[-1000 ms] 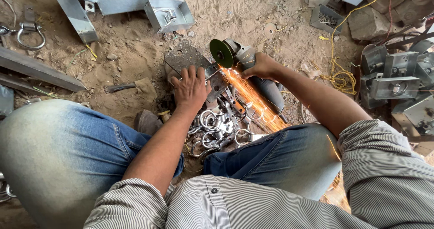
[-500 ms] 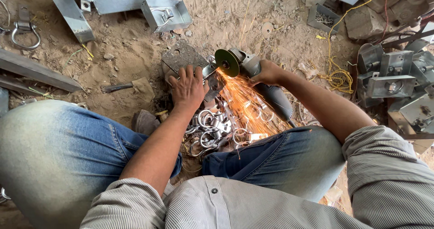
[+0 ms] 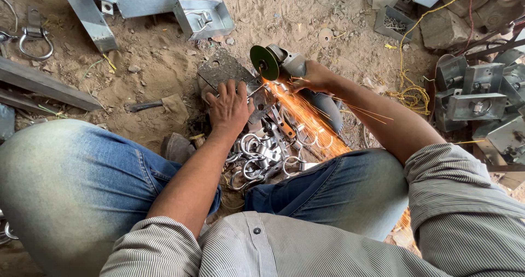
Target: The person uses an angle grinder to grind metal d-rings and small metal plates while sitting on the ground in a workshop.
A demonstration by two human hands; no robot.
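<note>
Angle grinder (image 3: 284, 63) is mid-cut, right hand (image 3: 317, 79) wrapped tight round its body, green disc (image 3: 264, 62) biting a small metal piece on the steel plate (image 3: 221, 69). Left hand (image 3: 228, 106) lies spread flat, pinning it. Sparks (image 3: 311, 121) fly toward the ring pile (image 3: 262, 156). Next imo: steady pressure, fingers clear of the disc.

A green disc (image 3: 264, 62) sits on a grey grinder (image 3: 292, 63), throwing orange sparks (image 3: 306, 118). Silver rings (image 3: 257, 156) lie on brown dirt (image 3: 164, 53). Jeans (image 3: 71, 178) are faded blue, the shirt (image 3: 262, 249) grey with fine stripes; a yellow cord (image 3: 407, 94) lies nearby.
</note>
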